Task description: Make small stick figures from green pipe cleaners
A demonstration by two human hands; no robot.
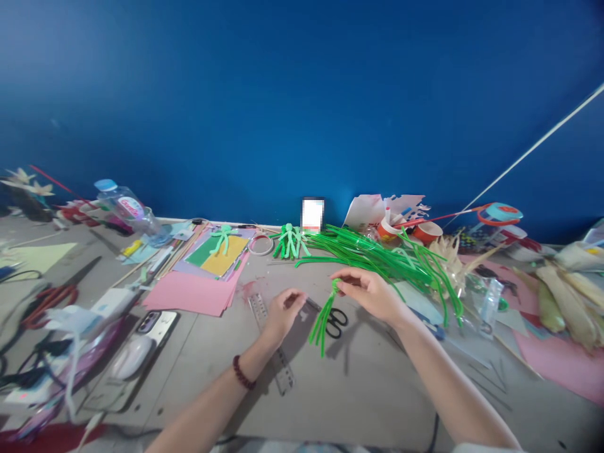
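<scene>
Pinched in my right hand [368, 294] is the knotted top of a small bundle of green pipe cleaners [323, 322], whose loose ends fan downward over the table. Just left of the bundle is my left hand [284, 311], its fingers curled together; what they hold, if anything, is too small to tell. Black-handled scissors [336, 323] lie behind the bundle, partly covered by it. Under my left hand and forearm runs a clear ruler [284, 376]. Finished-looking green pipe cleaner figures [290, 241] stand at the wall, and another figure [223, 239] lies on coloured sheets.
Behind my right hand spreads a large pile of green pipe cleaners [368, 251]. Pink paper [198, 296], a phone [158, 324], a white mouse [133, 358] and a plastic bottle [128, 206] are at left. Red paper cups [428, 232] and dried husks [569, 302] are at right.
</scene>
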